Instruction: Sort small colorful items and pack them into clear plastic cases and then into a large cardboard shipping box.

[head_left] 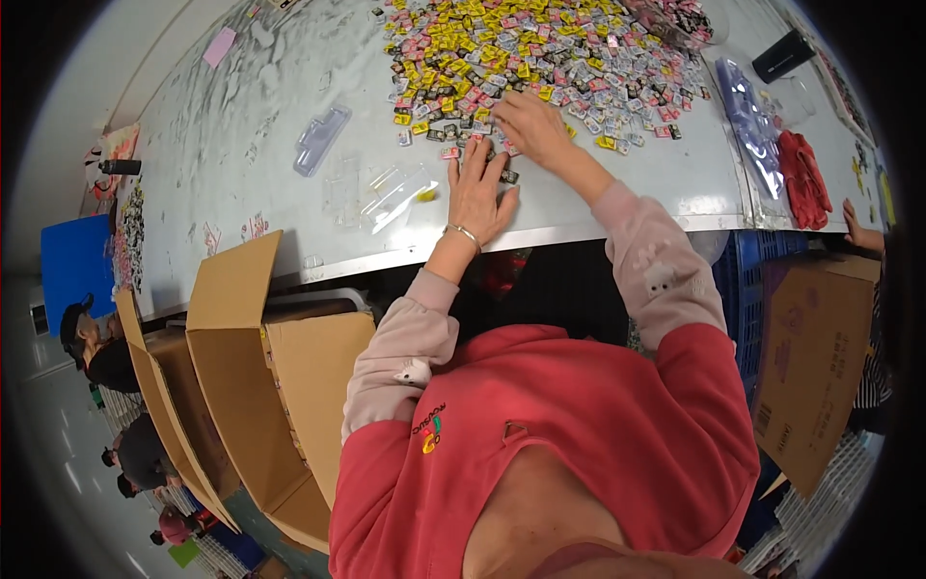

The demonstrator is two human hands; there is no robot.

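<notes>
Small coloured pieces (pixel 502 58): heaped on the bench (pixel 256 135). Your left hand (pixel 476 198): fingers spread, near edge of heap. Your right hand (pixel 536 130): fingers bent, pinch cannot be told. Risk: hasty sweep, scattering pieces.

Sm. flat pcs (pixel 617 87), approx. rectangular, yellow, pink, blk & pale grey/white, heaped loose on the table (pixel 251 116): dense twd its far side, thinning to a scatter twd its near edge. Many overlap at mixed angles; a few blk & pink lie nearest that edge. Markings too sm. to tell.
</notes>
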